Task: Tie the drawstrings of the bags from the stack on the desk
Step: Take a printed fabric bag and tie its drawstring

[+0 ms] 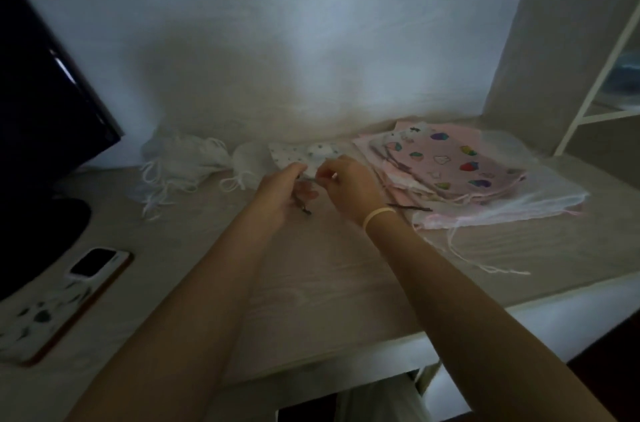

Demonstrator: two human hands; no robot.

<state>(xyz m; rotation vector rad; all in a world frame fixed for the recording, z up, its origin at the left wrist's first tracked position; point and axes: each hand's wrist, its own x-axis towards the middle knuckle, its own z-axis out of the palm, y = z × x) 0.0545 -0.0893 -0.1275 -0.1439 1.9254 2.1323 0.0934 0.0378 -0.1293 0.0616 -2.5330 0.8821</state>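
Observation:
A small white bag with dark dots [313, 153] lies at the back middle of the desk. My left hand [282, 191] and my right hand [348, 184] meet at its near edge, fingers curled, each pinching a dark drawstring [304, 208] whose ends hang below the left hand. To the right sits the stack of bags [460, 172], topped by a pink one printed with coloured strawberries, over sheer white and pink ones. To the left lie white mesh bags [188, 160] with white cords.
A dark monitor [38, 117] stands at the left on a black base. A phone [97, 264] lies on a patterned case or tablet [45, 314] near the front left. A white shelf frame [595, 82] rises at the right. Loose pink cords [491, 266] trail from the stack.

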